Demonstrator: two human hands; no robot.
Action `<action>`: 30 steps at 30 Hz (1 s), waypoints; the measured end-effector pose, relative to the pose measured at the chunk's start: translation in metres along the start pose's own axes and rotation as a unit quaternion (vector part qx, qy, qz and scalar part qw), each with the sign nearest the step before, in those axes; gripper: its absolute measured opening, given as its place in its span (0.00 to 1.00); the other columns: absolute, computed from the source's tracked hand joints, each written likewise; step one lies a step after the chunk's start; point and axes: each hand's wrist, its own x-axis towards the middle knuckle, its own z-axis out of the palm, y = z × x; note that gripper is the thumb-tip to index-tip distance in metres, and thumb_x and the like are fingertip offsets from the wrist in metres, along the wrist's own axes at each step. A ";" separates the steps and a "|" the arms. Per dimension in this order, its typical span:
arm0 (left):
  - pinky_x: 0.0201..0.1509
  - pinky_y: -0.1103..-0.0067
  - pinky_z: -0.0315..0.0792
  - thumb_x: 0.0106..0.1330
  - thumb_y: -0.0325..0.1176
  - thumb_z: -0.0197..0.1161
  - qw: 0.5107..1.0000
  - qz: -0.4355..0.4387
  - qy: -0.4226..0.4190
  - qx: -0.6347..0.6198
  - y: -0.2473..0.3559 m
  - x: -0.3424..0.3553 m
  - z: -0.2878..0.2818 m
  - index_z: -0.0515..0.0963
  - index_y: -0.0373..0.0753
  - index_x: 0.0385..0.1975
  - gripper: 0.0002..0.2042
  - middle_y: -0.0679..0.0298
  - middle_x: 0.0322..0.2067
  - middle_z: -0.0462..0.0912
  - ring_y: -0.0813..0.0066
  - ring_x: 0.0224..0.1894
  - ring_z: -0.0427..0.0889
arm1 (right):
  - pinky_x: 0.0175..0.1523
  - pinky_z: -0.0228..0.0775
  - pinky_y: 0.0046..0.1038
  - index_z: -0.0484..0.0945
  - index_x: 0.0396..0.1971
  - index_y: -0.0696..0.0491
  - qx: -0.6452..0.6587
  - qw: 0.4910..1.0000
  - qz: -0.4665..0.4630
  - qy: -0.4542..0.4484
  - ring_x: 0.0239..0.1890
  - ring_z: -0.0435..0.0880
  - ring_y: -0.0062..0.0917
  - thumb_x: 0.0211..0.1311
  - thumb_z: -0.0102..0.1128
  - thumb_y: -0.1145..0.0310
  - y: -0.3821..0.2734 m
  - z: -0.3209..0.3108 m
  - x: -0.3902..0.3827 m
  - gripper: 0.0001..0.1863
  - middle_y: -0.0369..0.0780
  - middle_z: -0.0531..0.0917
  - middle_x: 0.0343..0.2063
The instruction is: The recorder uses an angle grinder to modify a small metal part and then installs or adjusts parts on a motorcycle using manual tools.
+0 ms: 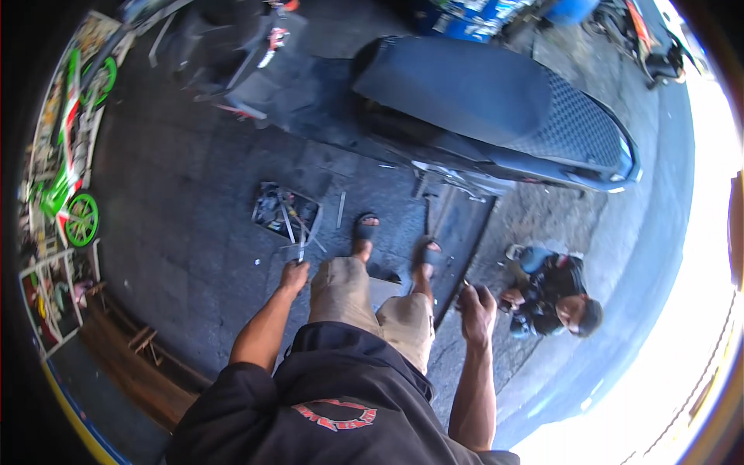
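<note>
My left hand (293, 277) is closed on a slim silver metal tool (301, 250), held upright in the picture just beside the tray of tools (270, 209) lying on the floor below. My right hand (477, 310) is curled at the right of my legs, around a small object too hidden to name. Ahead of me a black scooter with a long padded seat (453, 89) stands over the floor, and a loose metal rod (341, 210) lies beside the tray.
A person (562, 294) crouches on the concrete at my right. A green motorbike (74, 186) stands at the far left near a wooden bench (124, 356) and white rack (54, 279). Blue drums (457, 17) and another motorbike (635, 31) are at the back.
</note>
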 end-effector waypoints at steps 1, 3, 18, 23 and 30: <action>0.27 0.65 0.72 0.61 0.40 0.53 0.999 -0.014 0.010 -0.037 -0.012 0.000 -0.001 0.77 0.33 0.25 0.15 0.55 0.19 0.80 0.60 0.20 0.80 | 0.35 0.71 0.21 0.77 0.42 0.59 0.064 0.997 0.011 -0.038 0.27 0.77 0.17 0.68 0.57 0.68 -0.019 0.015 0.004 0.10 0.35 0.80 0.28; 0.25 0.65 0.71 0.62 0.40 0.53 0.999 0.023 0.026 0.007 -0.067 0.021 -0.006 0.77 0.33 0.25 0.15 0.57 0.18 0.79 0.63 0.19 0.79 | 0.33 0.72 0.24 0.74 0.42 0.57 0.141 0.986 0.020 -0.091 0.27 0.78 0.23 0.69 0.56 0.70 -0.059 0.038 0.004 0.07 0.38 0.80 0.30; 0.33 0.58 0.74 0.59 0.42 0.53 0.996 -0.086 0.034 -0.010 -0.087 -0.027 0.067 0.79 0.29 0.25 0.19 0.44 0.22 0.81 0.46 0.25 0.81 | 0.29 0.67 0.20 0.70 0.59 0.64 0.087 0.979 -0.002 -0.182 0.23 0.75 0.17 0.72 0.48 0.71 -0.102 0.040 0.025 0.20 0.35 0.78 0.26; 0.39 0.60 0.75 0.59 0.44 0.51 0.995 -0.042 0.083 -0.025 -0.067 -0.042 0.065 0.80 0.29 0.24 0.21 0.42 0.23 0.82 0.45 0.30 0.83 | 0.28 0.65 0.18 0.78 0.45 0.60 0.024 0.977 0.012 -0.213 0.23 0.72 0.14 0.69 0.55 0.70 -0.094 0.051 0.032 0.11 0.34 0.79 0.24; 0.42 0.60 0.77 0.64 0.38 0.50 0.997 -0.012 0.025 0.070 -0.061 -0.054 0.060 0.80 0.34 0.27 0.15 0.43 0.30 0.82 0.46 0.34 0.84 | 0.30 0.65 0.22 0.77 0.32 0.59 -0.279 0.933 -0.129 -0.187 0.22 0.71 0.17 0.66 0.59 0.66 -0.098 0.067 0.046 0.10 0.37 0.79 0.22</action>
